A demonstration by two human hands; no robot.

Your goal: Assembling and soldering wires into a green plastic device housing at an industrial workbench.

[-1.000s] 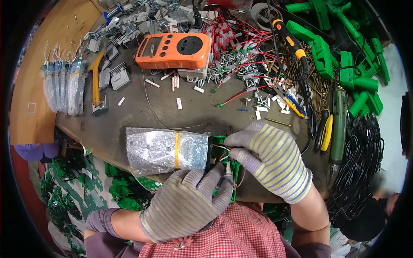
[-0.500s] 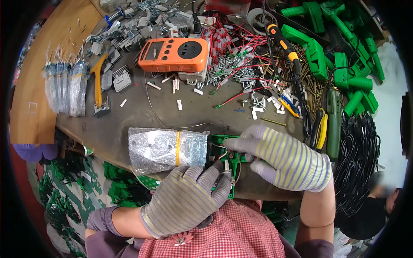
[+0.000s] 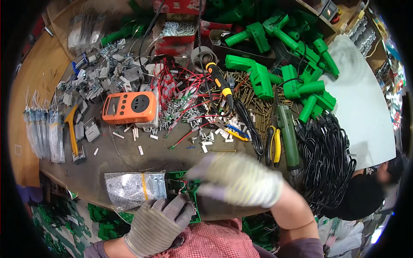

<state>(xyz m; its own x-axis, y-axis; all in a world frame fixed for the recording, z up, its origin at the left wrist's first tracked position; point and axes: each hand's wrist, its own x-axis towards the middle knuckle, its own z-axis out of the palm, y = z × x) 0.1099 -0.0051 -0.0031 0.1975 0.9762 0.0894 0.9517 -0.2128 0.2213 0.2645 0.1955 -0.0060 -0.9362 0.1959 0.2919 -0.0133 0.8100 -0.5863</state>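
Note:
An open green plastic housing [image 3: 195, 213] with thin wires inside lies at the table's front edge. My left hand [image 3: 157, 225], in a striped knit glove, has its fingers curled over the housing's near left part and grips it there. Over the housing's right side is my gloved right hand [image 3: 241, 182], smeared by motion; whether it holds anything does not show. A bubble-wrapped metal plate [image 3: 124, 189] with a yellow band adjoins the housing on the left. The hands hide much of the housing's inside.
Behind are an orange meter [image 3: 129, 107], loose screws [image 3: 185, 109] and red-wired parts [image 3: 170, 81]. A black-and-yellow screwdriver [image 3: 219, 79], pliers [image 3: 273, 146], a green power driver [image 3: 287, 137] and bundled black cables [image 3: 325, 159] lie to the right. A person [image 3: 359, 193] is at far right.
The view has tilted up and shifted right, so the table sits lower and more left. My right hand is now blurred over the housing; my left hand stays at it.

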